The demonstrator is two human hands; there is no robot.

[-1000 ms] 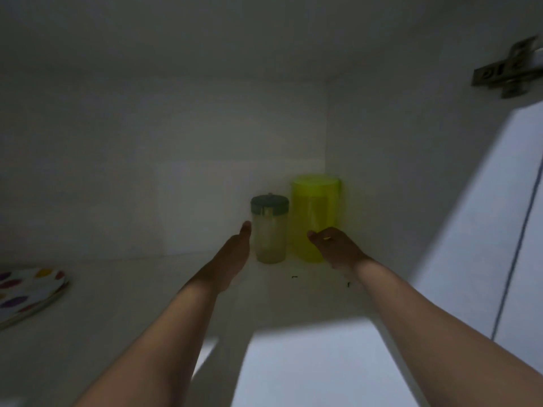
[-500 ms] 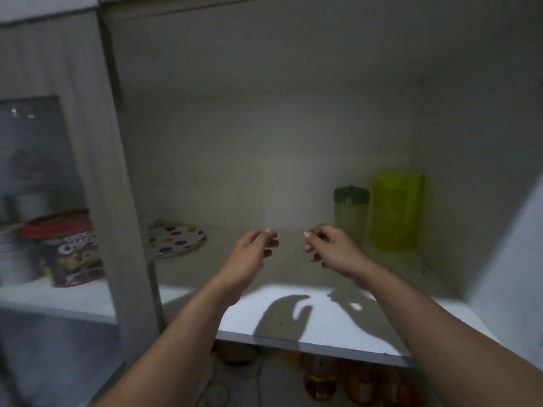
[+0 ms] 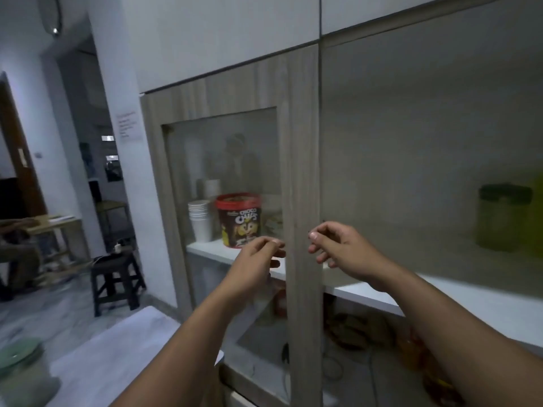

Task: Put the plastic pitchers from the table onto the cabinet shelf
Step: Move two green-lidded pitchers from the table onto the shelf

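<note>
Two plastic pitchers stand on the white cabinet shelf (image 3: 458,298) at the far right: a clear one with a dark green lid (image 3: 501,217) and a yellow-green one (image 3: 537,215) cut by the frame edge. My left hand (image 3: 255,259) and my right hand (image 3: 342,248) hover empty in front of the cabinet's wooden post, fingers loosely curled, well left of the pitchers. Another pitcher with a green lid (image 3: 22,374) stands on the table (image 3: 111,353) at the bottom left.
Behind a glass door (image 3: 223,177) sit stacked paper cups (image 3: 200,220) and a red-lidded cereal tub (image 3: 238,220). A dark stool (image 3: 116,277) stands on the floor to the left, with a wooden table (image 3: 51,226) behind. Cluttered items fill the lower shelf.
Both hands have let go of the pitchers and drawn back out of the cabinet. The view has swung left, so the two pitchers now sit at the far right.
</note>
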